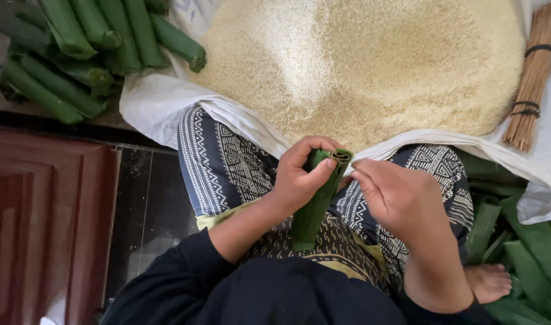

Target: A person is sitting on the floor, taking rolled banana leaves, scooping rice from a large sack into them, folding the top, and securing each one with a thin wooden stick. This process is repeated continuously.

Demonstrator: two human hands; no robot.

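We see dark sleeves and a patterned cloth (227, 168) over the lap, nearest the camera. A bare foot (489, 281) shows at lower right, among flat green leaves (528, 253) lying on the floor.

Above the lap, the left hand (302, 174) is closed around a rolled leaf (314, 204), thumb and fingers wrapped round its upper part. The roll is a green tube, tilted, open end up near the sheet's near edge, lower end pointing toward the body. The right hand (402, 195) sits just beside the tube's open end, fingers loosely curled, fingertips at the rim; we can't tell if it pinches anything, nothing visible in it.

Beyond the hands, a white sheet (161, 102) carries a big heap of pale rice (359, 66), filling most of it. The sheet's near edge drapes onto the knees. At the sheet's right edge lies a bundle of thin brown sticks (531, 78), tied with dark bands.

Off the sheet's far left corner, a pile of finished rolls (83, 54) lies stacked, all green tubes. Left foreground: a reddish-brown panel (40, 229) and dark glossy floor (143, 204).
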